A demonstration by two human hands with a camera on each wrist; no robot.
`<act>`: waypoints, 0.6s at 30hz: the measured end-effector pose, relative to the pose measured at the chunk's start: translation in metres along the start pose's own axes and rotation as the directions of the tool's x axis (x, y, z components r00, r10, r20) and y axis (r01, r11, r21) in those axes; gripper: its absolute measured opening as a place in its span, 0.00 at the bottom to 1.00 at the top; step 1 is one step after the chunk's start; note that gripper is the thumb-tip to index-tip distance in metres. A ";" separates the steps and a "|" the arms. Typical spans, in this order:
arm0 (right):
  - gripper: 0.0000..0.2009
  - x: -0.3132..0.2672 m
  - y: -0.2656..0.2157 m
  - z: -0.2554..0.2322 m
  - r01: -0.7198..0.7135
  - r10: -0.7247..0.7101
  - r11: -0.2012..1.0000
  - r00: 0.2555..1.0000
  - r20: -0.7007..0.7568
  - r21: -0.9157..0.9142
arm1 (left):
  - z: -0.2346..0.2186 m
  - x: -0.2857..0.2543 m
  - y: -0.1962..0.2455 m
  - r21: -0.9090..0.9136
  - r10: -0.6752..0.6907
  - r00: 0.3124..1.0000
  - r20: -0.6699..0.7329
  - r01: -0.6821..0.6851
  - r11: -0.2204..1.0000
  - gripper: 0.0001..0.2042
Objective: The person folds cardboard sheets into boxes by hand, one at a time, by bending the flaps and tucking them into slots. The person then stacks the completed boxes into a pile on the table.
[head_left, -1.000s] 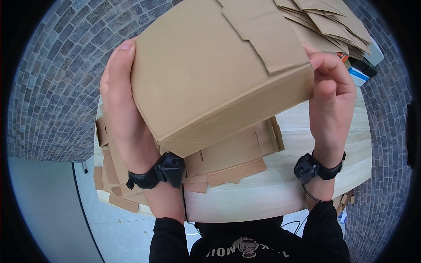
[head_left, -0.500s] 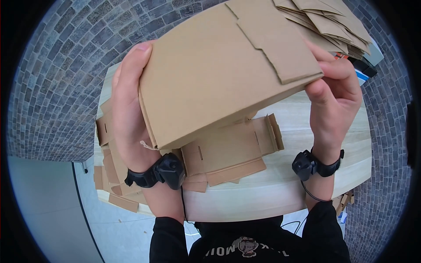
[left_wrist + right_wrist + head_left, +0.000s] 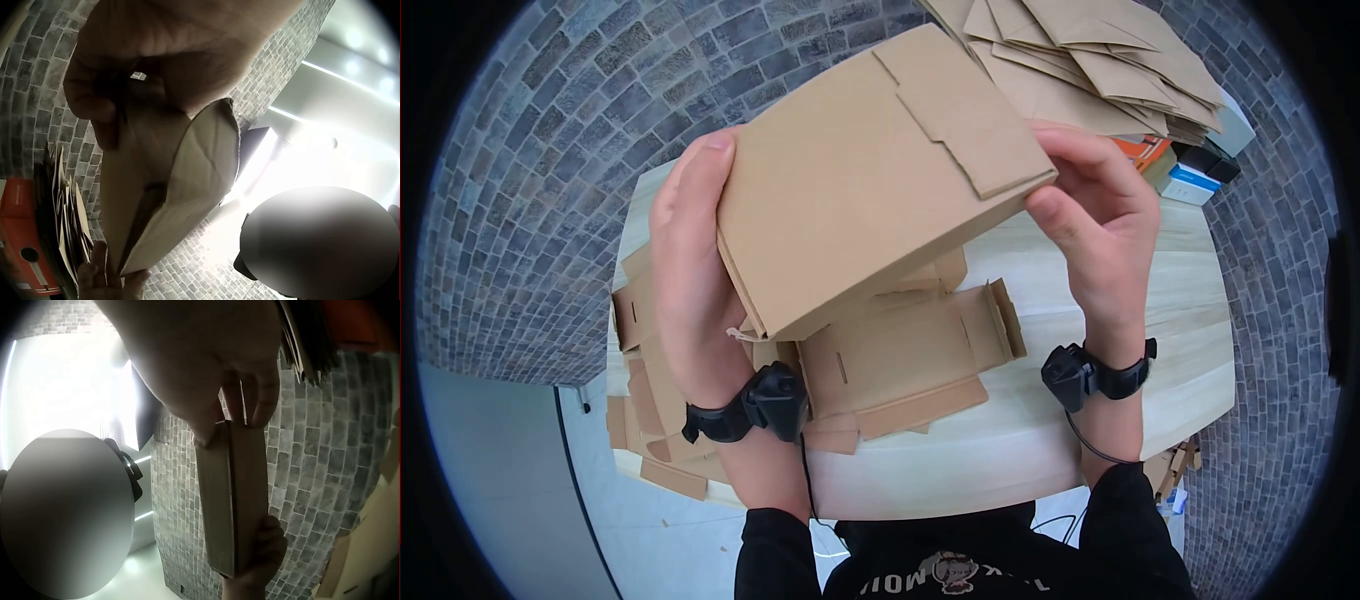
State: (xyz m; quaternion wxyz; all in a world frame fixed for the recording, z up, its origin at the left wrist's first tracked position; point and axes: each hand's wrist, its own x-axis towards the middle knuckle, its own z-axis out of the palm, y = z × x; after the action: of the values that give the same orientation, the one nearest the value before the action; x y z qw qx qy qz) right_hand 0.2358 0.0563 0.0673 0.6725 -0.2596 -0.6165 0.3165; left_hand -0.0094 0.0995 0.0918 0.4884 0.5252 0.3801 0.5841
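A brown cardboard box [image 3: 840, 190] is held up in the air between both hands, tilted, with an interlocking stepped seam across its upper face. My left hand [image 3: 685, 240] grips its left end, the thumb along the edge and the other fingers hidden behind. At the opposite end my right hand [image 3: 1108, 225] pinches the near right corner between thumb and fingers. The left wrist view shows a flap [image 3: 206, 150] standing out from the box's left end, with a rough edge. In the right wrist view the box appears as a narrow closed side.
Below the box, unfolded cardboard blanks [image 3: 900, 355] lie on the pale table [image 3: 1140, 400], with more at the left. A pile of flat cardboard [image 3: 1090, 65] rests at the back right, above small boxes [image 3: 1190, 185]. A brick-patterned surface surrounds the table.
The box has tilted so its near side shows narrower, and it has come lower and closer in the head view. My right hand has moved left with it; both hands keep their hold.
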 end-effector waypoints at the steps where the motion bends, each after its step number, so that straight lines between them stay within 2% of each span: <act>1: 0.18 0.000 -0.001 0.004 0.003 -0.003 1.000 1.000 0.000 0.000 | 0.002 -0.001 0.001 -0.005 0.019 0.999 -0.048 -0.019 1.000 0.15; 2: 0.18 -0.001 -0.003 0.008 -0.025 0.026 0.999 0.999 -0.027 0.027 | 0.003 -0.001 0.001 -0.006 0.022 0.999 -0.048 -0.022 1.000 0.15; 4: 0.18 -0.002 -0.009 0.010 -0.051 0.054 0.997 0.997 -0.052 0.055 | 0.003 -0.001 0.002 0.051 0.114 0.986 -0.121 -0.109 0.993 0.15; 6: 0.18 -0.004 -0.015 0.007 -0.176 0.176 0.983 0.984 -0.005 -0.045 | 0.003 0.000 0.001 0.045 0.160 0.977 -0.142 -0.155 0.987 0.15; 11: 0.16 -0.006 -0.022 0.012 -0.196 0.192 0.978 0.979 -0.061 -0.072 | 0.002 -0.002 0.001 0.018 0.247 0.953 -0.179 -0.247 0.969 0.15; 15: 0.13 -0.006 -0.031 0.015 -0.259 0.245 0.958 0.962 -0.119 -0.120 | -0.001 -0.001 -0.001 0.095 0.303 0.938 -0.169 -0.291 0.952 0.15; 18: 0.11 -0.006 -0.030 0.016 -0.232 0.205 0.959 0.965 -0.164 -0.165 | -0.002 -0.001 -0.002 0.094 0.320 0.933 -0.167 -0.308 0.947 0.15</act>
State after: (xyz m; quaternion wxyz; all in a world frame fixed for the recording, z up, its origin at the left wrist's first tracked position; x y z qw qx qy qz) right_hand 0.2224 0.0312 0.0868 0.6498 -0.4092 -0.5597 0.3114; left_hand -0.0105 0.0993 0.0890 0.3348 0.5402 0.3529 0.6867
